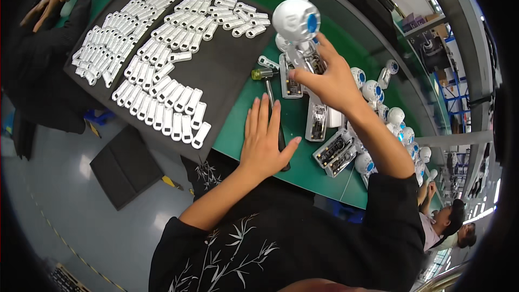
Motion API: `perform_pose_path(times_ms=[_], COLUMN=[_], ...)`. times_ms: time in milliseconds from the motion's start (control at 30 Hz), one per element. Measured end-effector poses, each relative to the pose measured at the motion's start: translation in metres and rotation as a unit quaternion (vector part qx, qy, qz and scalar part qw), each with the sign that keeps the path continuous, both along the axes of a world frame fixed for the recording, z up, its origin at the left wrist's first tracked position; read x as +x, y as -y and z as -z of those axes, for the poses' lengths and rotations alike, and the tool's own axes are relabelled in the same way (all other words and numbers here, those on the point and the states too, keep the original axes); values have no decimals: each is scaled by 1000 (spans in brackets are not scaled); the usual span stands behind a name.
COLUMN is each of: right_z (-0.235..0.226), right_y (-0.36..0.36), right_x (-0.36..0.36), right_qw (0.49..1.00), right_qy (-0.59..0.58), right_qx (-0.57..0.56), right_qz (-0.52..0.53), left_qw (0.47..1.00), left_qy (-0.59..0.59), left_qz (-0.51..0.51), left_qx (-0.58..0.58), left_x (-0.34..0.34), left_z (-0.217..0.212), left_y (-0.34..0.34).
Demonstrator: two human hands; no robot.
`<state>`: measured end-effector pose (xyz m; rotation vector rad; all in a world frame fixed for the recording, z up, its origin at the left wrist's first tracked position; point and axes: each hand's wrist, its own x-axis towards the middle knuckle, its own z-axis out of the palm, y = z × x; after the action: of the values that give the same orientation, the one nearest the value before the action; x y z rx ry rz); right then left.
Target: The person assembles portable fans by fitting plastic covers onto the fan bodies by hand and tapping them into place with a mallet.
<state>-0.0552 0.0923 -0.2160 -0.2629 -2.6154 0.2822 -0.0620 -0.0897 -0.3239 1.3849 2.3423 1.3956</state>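
My left hand (264, 143) lies flat on the green table, fingers stretched and thumb apart, holding nothing. Beside it, the dark handle of a hammer (273, 113) runs between the fingers and thumb. The hammer's head has a yellow-green face. My right hand (332, 78) is closed around the lower part of a white ball-headed device (292, 21), which has a blue round lens and is tilted upward. Part of its body is hidden by the fingers. Just below are opened device bodies (316, 121) with circuit boards showing. A small white cover (267, 62) lies near the hammer's head.
A black mat (216, 81) to the left carries rows of white covers (162, 92). More ball-headed devices (373, 91) crowd the table's right side. At the far left, another person's arm (67, 16) reaches over the table. A dark folded board (127, 167) is by the floor.
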Motion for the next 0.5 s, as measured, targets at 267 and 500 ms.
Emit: perform_pose_path(times_ms=[267, 500], right_z=[6, 50], right_y=[75, 97], right_x=[48, 33], right_qw=[820, 927], right_qy=[64, -106], right_qx=[-568, -351], right_qz=[30, -77], left_qw=[946, 779], left_qy=[248, 540], left_qz=[19, 80], left_qx=[206, 309], left_x=[-9, 25], left_z=[21, -8], left_y=[17, 76])
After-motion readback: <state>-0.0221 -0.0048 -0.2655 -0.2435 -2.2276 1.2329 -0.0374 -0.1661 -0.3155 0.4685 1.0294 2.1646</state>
